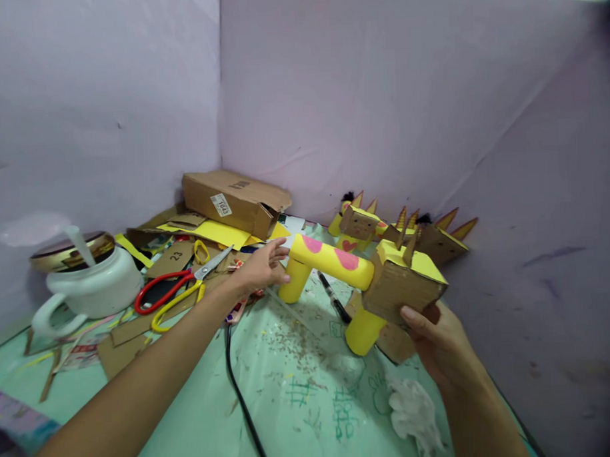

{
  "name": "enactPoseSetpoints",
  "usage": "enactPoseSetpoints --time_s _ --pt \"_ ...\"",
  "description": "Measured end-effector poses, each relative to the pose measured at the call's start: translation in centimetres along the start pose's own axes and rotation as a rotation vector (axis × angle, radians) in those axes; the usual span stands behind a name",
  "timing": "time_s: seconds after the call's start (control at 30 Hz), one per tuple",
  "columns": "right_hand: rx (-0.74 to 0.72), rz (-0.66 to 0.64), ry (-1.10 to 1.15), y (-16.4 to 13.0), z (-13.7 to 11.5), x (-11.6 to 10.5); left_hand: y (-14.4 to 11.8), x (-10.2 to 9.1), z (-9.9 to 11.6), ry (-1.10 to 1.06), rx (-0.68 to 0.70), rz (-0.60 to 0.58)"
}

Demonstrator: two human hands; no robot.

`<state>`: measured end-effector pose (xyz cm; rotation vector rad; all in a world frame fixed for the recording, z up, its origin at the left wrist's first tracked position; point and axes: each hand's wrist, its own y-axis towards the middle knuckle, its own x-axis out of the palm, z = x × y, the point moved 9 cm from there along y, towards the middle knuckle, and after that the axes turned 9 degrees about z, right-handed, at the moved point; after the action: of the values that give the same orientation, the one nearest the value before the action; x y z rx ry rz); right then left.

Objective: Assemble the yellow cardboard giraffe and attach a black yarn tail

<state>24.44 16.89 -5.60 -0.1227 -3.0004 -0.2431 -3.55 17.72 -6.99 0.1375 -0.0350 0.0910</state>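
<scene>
A cardboard toy animal (pixel 333 262) has a yellow tube body with pink spots, yellow tube legs and a box-shaped head with horns. My right hand (pixel 439 344) grips the brown cardboard head (pixel 404 288), thumb on its near face. Beside the rear end of the body is my left hand (pixel 267 264), fingers stretched out and apart; whether a fingertip touches the tube I cannot tell. A black-handled tool (pixel 333 297) lies under the body. Partly hidden behind the head, a brown cardboard piece (pixel 395 343) sits by the front leg.
Red-and-yellow scissors (pixel 187 286) lie on cardboard scraps at left, near a white mug (pixel 94 286). A cardboard box (pixel 234 197) stands at the back. Similar toy animals (pixel 361 221) line the far wall. A black cord (pixel 240 391) and crumpled tissue (pixel 415 411) lie in front.
</scene>
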Motion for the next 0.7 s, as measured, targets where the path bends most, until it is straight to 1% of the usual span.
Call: enactPoseSetpoints --time_s 0.1,0.17,0.33,0.47,0.7 --pt "-0.003 0.003 0.008 0.1 0.1 -0.1 -0.2 1.2 -0.4 0.062 0.017 -0.022" --pt "-0.016 -0.011 -0.031 0.1 0.0 0.0 -0.4 1.8 -0.7 0.127 0.012 -0.012" --pt "-0.026 -0.075 -0.105 -0.2 -0.4 0.4 -0.9 1.7 -1.0 0.273 -0.009 0.055" --pt "-0.036 -0.13 -0.104 -0.5 -0.6 0.7 -0.9 1.7 -0.7 0.291 -0.006 0.056" --pt "-0.062 -0.165 -0.177 -0.5 -0.3 -0.1 -0.7 2.0 -1.1 0.253 -0.001 -0.001"
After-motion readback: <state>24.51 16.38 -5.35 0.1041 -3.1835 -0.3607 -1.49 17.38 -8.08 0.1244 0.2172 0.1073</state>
